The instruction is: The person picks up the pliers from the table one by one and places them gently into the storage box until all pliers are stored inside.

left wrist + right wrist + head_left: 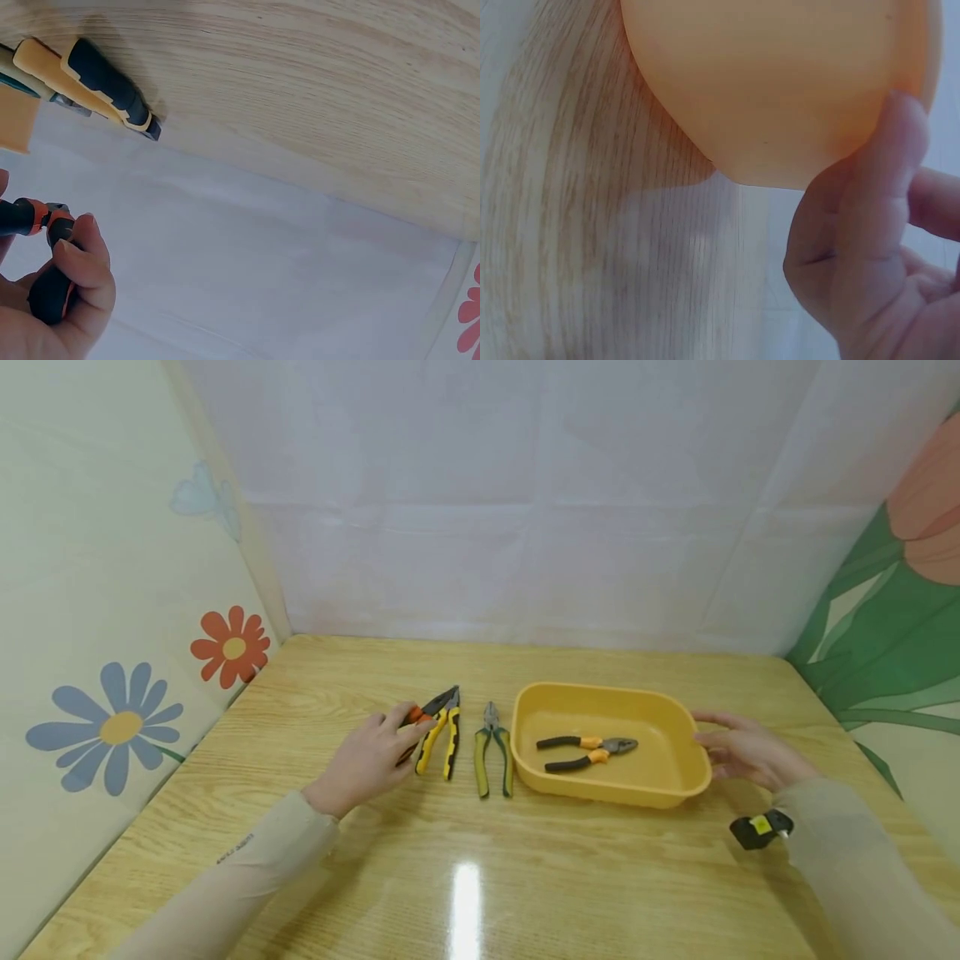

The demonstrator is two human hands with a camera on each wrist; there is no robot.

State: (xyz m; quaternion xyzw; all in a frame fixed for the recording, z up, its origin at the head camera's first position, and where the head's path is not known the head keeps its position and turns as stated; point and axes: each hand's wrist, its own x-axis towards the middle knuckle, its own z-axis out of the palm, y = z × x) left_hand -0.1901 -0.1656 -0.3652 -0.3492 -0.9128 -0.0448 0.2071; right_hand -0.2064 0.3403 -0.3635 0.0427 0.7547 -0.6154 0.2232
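Note:
My left hand (372,758) grips pliers with black-and-orange handles (54,289), fingers curled round one handle; their dark jaws reach toward the yellow-and-black pliers (452,739). These lie on the table just right of that hand, overlapping the held tool in the head view. Further right lie green-handled pliers (492,752), beside the yellow bin (600,793). Inside the bin rest pliers with black-and-orange handles (588,752). My right hand (750,752) touches the bin's right end, thumb (900,142) laid along its wall and the other fingers extended close by.
The wooden table (420,877) runs back to a white sheet (465,527). Flower-printed sheets (97,610) stand at the left and right. A small black device (761,828) is worn on the right wrist.

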